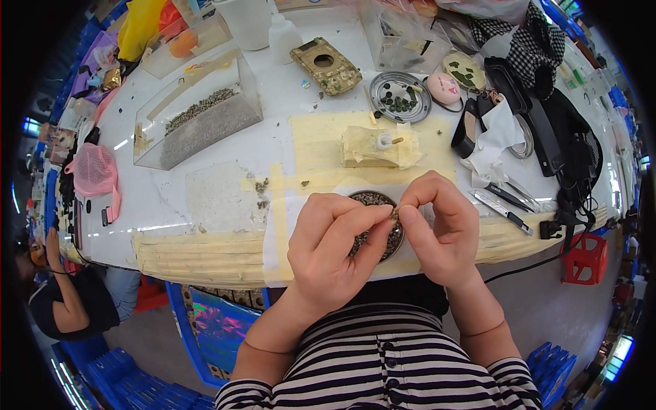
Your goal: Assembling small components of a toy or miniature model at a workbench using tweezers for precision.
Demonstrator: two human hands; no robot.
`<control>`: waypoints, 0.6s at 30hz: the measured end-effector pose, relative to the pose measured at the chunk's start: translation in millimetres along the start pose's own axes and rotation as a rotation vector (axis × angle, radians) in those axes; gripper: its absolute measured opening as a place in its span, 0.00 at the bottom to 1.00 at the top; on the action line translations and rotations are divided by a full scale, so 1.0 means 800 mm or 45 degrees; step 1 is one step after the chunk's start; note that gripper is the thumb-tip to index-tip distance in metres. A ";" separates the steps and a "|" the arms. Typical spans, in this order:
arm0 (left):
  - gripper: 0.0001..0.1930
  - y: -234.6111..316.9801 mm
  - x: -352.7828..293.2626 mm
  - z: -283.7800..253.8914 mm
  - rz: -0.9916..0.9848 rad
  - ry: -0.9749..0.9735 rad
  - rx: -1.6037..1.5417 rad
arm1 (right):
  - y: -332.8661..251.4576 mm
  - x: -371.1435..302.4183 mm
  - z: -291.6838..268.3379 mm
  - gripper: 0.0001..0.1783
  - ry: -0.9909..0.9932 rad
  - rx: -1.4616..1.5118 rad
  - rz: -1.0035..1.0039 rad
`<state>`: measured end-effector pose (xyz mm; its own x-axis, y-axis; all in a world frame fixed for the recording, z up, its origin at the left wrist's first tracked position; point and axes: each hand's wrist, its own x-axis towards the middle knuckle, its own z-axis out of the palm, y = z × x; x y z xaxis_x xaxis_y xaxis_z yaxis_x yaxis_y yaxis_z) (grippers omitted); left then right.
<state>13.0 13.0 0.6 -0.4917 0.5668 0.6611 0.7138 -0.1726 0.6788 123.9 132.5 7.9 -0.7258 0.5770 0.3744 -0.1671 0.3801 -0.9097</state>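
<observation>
A round dish [394,251] full of small grey-brown parts stands at the table's near edge, partly covered by my hands. Above it, my left hand [335,249] pinches with thumb and forefinger. Facing it, my right hand [443,229] is closed in a pinch as well, its fingertips almost meeting the left ones. A tiny brownish piece [394,214] shows between the two sets of fingertips; its kind is too small to tell. Just beyond the dish sits a block wrapped in masking tape [372,156], with a small white pot [385,141] and a stick on top.
A clear bin [154,152] of grey parts lies at the left, near a pink mesh basket [96,169]. Farther back are a camouflage toy tank hull [335,75] and a round tray [376,80] of green pieces. Tweezers [511,197] and a craft knife [502,210] lie at the right.
</observation>
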 end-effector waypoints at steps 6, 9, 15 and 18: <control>0.14 0.000 0.000 0.000 0.010 0.004 0.005 | 0.002 0.001 0.002 0.03 0.022 -0.080 -0.082; 0.15 -0.001 -0.001 0.000 0.024 0.007 0.014 | 0.001 0.001 0.002 0.03 0.015 -0.083 -0.085; 0.14 -0.001 0.000 -0.001 0.052 0.011 0.005 | 0.000 0.001 -0.001 0.03 -0.040 -0.031 -0.070; 0.14 -0.001 0.000 -0.003 0.053 0.003 0.001 | 0.000 0.001 -0.001 0.03 -0.079 0.017 -0.006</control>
<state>11.3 10.9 0.4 -0.4627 0.5573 0.6894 0.7340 -0.1952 0.6505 124.2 133.7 8.3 -0.7647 0.5293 0.3675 -0.1794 0.3729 -0.9104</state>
